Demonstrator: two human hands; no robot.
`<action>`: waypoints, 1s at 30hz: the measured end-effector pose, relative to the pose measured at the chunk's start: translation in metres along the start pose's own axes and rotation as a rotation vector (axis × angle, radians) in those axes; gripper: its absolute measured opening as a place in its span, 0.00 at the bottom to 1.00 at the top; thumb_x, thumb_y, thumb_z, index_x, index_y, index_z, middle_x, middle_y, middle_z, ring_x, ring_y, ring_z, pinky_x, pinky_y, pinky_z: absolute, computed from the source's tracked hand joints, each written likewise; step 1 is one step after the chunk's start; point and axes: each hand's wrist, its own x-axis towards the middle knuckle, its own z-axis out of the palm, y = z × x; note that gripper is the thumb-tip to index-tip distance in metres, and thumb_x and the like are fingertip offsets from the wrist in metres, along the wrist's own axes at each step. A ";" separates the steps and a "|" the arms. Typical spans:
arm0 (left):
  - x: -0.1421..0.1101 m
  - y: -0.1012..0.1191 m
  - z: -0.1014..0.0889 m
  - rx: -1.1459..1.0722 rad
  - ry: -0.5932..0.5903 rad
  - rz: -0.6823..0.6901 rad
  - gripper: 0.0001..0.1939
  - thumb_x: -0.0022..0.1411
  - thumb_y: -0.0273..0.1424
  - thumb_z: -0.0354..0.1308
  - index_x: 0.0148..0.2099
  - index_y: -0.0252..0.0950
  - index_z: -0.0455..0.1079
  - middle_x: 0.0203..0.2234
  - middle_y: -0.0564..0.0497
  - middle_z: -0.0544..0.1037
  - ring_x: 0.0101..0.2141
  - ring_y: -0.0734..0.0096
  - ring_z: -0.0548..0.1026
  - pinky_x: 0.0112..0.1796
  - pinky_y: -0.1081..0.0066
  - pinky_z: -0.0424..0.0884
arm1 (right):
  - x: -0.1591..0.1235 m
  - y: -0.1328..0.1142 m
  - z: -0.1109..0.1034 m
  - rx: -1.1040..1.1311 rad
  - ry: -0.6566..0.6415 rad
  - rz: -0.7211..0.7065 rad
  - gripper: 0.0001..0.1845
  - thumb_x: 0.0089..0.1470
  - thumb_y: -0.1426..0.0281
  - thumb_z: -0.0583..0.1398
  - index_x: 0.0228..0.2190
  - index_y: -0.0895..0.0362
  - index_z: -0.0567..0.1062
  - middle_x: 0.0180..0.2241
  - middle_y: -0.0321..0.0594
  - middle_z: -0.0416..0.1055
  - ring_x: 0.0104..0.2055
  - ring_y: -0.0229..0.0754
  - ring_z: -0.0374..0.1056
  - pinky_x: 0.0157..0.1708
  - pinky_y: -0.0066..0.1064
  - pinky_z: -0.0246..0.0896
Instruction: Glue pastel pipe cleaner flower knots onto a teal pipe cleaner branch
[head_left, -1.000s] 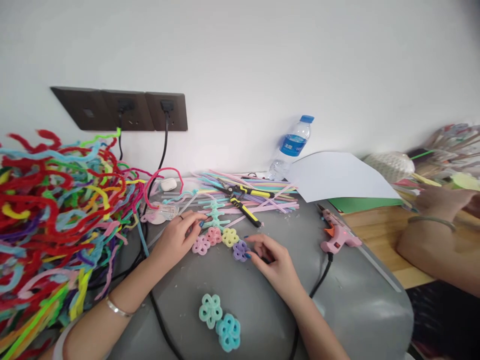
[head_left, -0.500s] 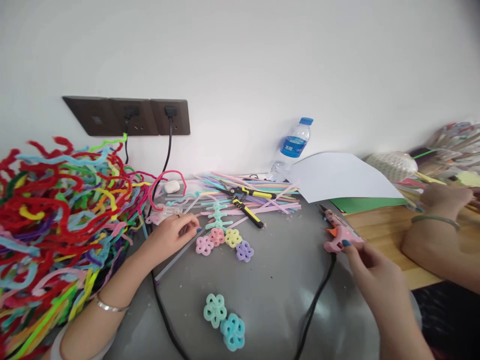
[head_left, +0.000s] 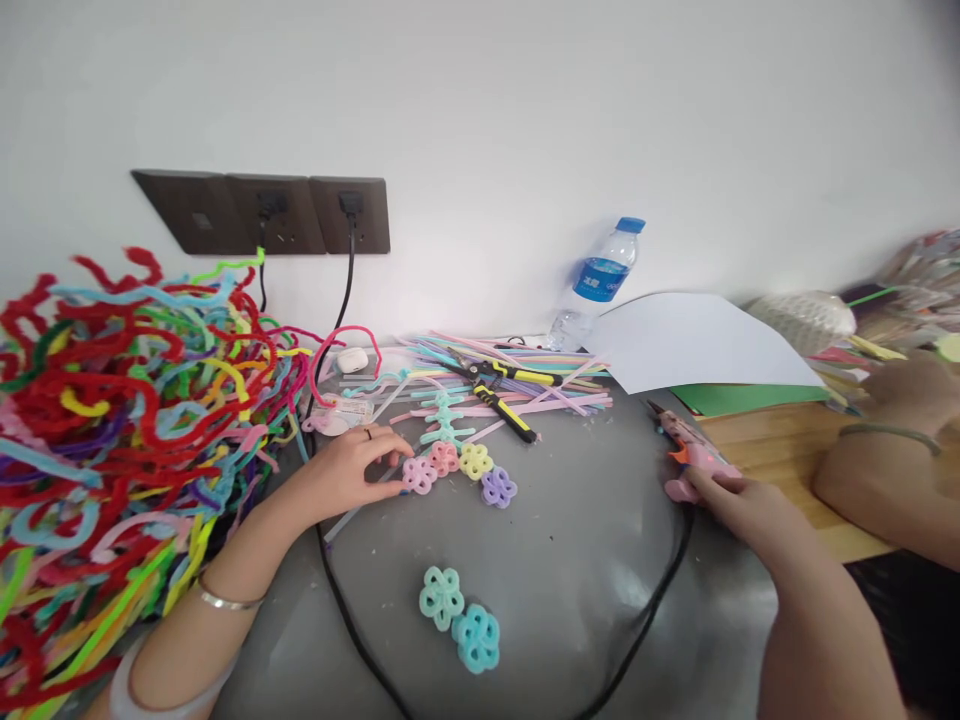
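Pipe-cleaner flowers [head_left: 445, 459]: saw four set in an arch on the gray tabletop [head_left: 585, 600], between the two hands. Counted, from left to right, a pink flower [head_left: 419, 476], a coral flower [head_left: 442, 460], a yellow flower [head_left: 475, 461] and a purple flower [head_left: 499, 487]. Found the coral and yellow ones just below a spiky mint-green strip [head_left: 442, 415].

Had the left hand [head_left: 356, 472] at the pink flower, thumb and fingers curved around its left edge, thumb tip at the petals. Could not tell a true pinch from a light touch. Grasped the pink glue gun [head_left: 703, 455] in the right hand [head_left: 739, 505], thumb across the handle, other fingers mostly hidden, nozzle aimed away toward the wall [head_left: 487, 120], black cord [head_left: 667, 580] trailing back.

Noticed nearer the body, apart from the arch, a mint flower [head_left: 441, 597] and a turquoise flower [head_left: 478, 638], side by side. Saw beyond the strip a bundle of straight pastel pipe cleaners [head_left: 555, 406], with black-and-yellow pliers [head_left: 506, 412] on top, handles spread. Noted on the left a tangled heap of bright pipe cleaners [head_left: 150, 420]; on the right, a white sheet [head_left: 697, 345] over a green sheet [head_left: 750, 400], a blue-capped bottle [head_left: 604, 277] by the wall, and another person's arm [head_left: 870, 480] over a wooden surface [head_left: 780, 460].
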 end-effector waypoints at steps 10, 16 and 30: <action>0.001 -0.002 -0.001 0.020 -0.049 0.026 0.14 0.60 0.24 0.63 0.48 0.41 0.72 0.35 0.54 0.74 0.39 0.67 0.73 0.40 0.72 0.67 | -0.040 0.008 -0.009 0.479 -0.015 0.252 0.19 0.35 0.51 0.62 0.21 0.54 0.76 0.16 0.38 0.70 0.22 0.47 0.66 0.26 0.36 0.59; 0.001 0.000 -0.002 0.025 -0.046 0.024 0.12 0.62 0.27 0.61 0.49 0.41 0.73 0.38 0.52 0.76 0.38 0.67 0.73 0.39 0.71 0.67 | -0.080 -0.008 -0.010 1.041 -0.041 0.215 0.27 0.35 0.49 0.71 0.30 0.54 0.73 0.26 0.40 0.76 0.22 0.41 0.66 0.22 0.31 0.62; 0.002 -0.003 0.001 0.039 -0.040 0.029 0.11 0.65 0.31 0.58 0.50 0.41 0.74 0.39 0.50 0.76 0.39 0.65 0.74 0.40 0.71 0.68 | -0.172 -0.066 0.038 1.406 -0.722 -0.044 0.19 0.60 0.51 0.58 0.34 0.54 0.73 0.16 0.27 0.50 0.18 0.34 0.40 0.19 0.28 0.44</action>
